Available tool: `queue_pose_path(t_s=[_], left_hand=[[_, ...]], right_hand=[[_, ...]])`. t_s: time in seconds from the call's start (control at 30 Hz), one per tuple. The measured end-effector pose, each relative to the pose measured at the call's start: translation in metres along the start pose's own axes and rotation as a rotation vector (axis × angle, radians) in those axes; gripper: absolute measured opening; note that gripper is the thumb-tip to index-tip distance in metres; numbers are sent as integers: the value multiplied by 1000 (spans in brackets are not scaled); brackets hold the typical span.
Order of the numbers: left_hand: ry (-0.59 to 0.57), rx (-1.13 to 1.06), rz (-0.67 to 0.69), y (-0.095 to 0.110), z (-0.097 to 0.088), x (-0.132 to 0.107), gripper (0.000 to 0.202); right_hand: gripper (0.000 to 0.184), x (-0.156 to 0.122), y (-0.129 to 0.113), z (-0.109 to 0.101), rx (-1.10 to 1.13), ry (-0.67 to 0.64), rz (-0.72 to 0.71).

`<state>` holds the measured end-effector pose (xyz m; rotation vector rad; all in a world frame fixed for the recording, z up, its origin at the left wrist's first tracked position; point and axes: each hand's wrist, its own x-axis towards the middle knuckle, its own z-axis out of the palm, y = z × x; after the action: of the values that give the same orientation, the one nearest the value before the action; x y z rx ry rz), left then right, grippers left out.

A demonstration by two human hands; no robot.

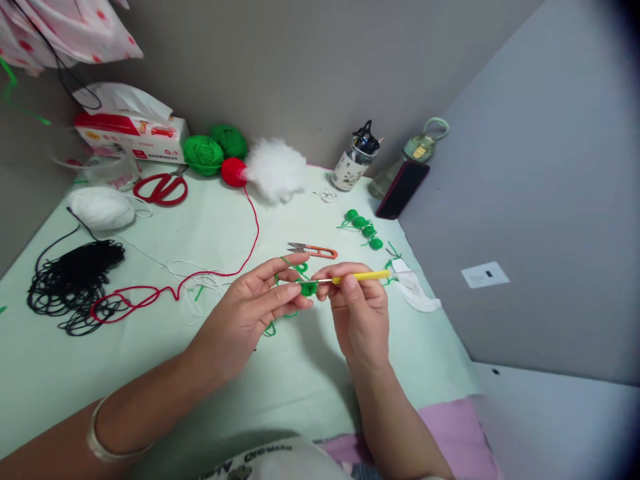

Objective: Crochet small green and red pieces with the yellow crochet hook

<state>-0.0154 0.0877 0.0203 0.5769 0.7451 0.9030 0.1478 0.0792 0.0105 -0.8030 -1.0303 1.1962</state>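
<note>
A seemingly light, limp green crocheted yarn piece [309,288] is being pinched edgewise in the grip of the left hand [250,313]; beside it, a yellow-handled crochet hook [364,276] is being pinched by the right hand [361,317].

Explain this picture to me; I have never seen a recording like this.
There is no machine here. These are a person's two bare hands, filmed by one camera worn on the head, looking forward and down. The left hand pinches a small green piece of crochet. The right hand holds a yellow hook whose tip meets that piece. On the pale table lie snips, scissors, green yarn, red yarn, white yarn, black yarn, stuffing, green bits, a jar, a phone and a tissue box.
</note>
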Motion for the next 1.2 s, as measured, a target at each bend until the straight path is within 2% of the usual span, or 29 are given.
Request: queue_pose_path(t_s=[0.13, 0.2, 0.37, 0.43, 0.5, 0.67, 0.83, 0.97, 1.03, 1.1, 1.2], left_hand=[[-11, 8, -1, 3, 0, -1, 29], [-4, 16, 1, 4, 1, -1, 28], [5, 17, 3, 0, 3, -2, 29], [-13, 1, -9, 0, 4, -3, 31], [-29, -22, -23, 0, 5, -4, 33], [-8, -28, 3, 1, 5, -6, 35], [93, 6, 91, -1, 9, -7, 40], [140, -31, 107, -1, 12, -7, 22], [141, -42, 78, -1, 11, -6, 22], [106, -30, 36, -1, 10, -5, 27], [77, 13, 44, -2, 8, -4, 26]], right_hand=[[16, -1, 0, 0, -55, -8, -22], [17, -4, 1, 0, -188, 4, -103], [30, -12, 8, 0, -904, 8, -583], [35, -13, 10, 0, -1027, -1, -697], [38, -13, 10, 0, -940, 26, -682], [33, -10, 4, 5, -600, 83, -479], [34, -12, 5, 6, -622, 61, -482], [36, -14, 8, 7, -661, 91, -526], [34, -14, 8, 8, -623, 106, -533], [28, -12, 7, 8, -540, 113, -495], [17, -8, 7, 6, -408, 112, -333]])
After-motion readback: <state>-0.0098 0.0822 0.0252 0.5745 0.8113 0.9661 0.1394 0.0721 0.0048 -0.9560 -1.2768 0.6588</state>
